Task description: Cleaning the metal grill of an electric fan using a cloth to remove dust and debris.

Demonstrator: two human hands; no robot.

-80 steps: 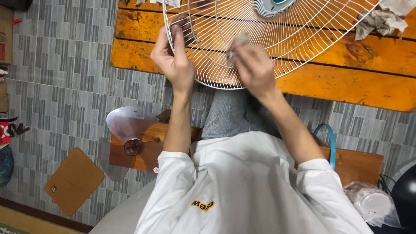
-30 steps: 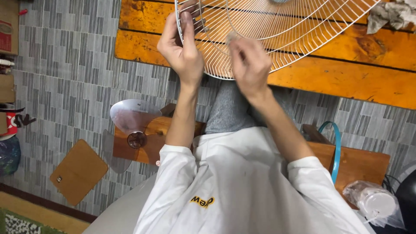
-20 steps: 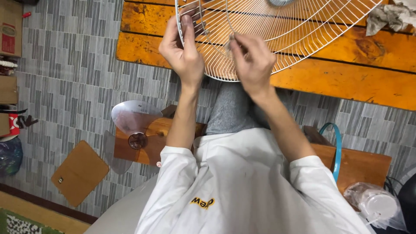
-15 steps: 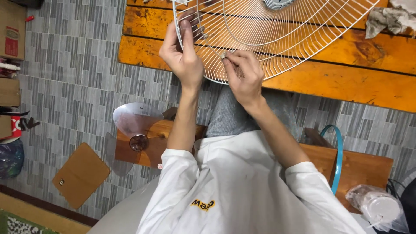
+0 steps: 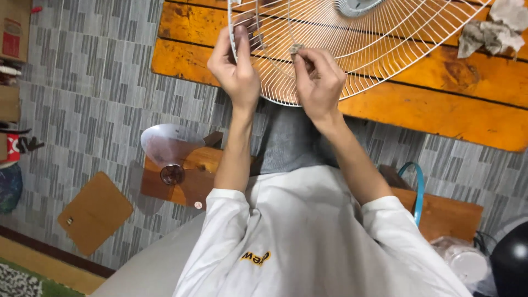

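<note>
From the head view, the left hand (image 5: 237, 71) grips the rim of the white wire fan guard (image 5: 385, 38), which lies over the orange wooden desk (image 5: 440, 99). The right hand (image 5: 319, 82) pinches a small grey wad (image 5: 296, 49) against the wires.

A brown cardboard box (image 5: 14, 27) with a red label stands at ten o'clock, at the left edge. Below it, at nine o'clock, lies a red-and-white package (image 5: 8, 148), partly cut off.
</note>
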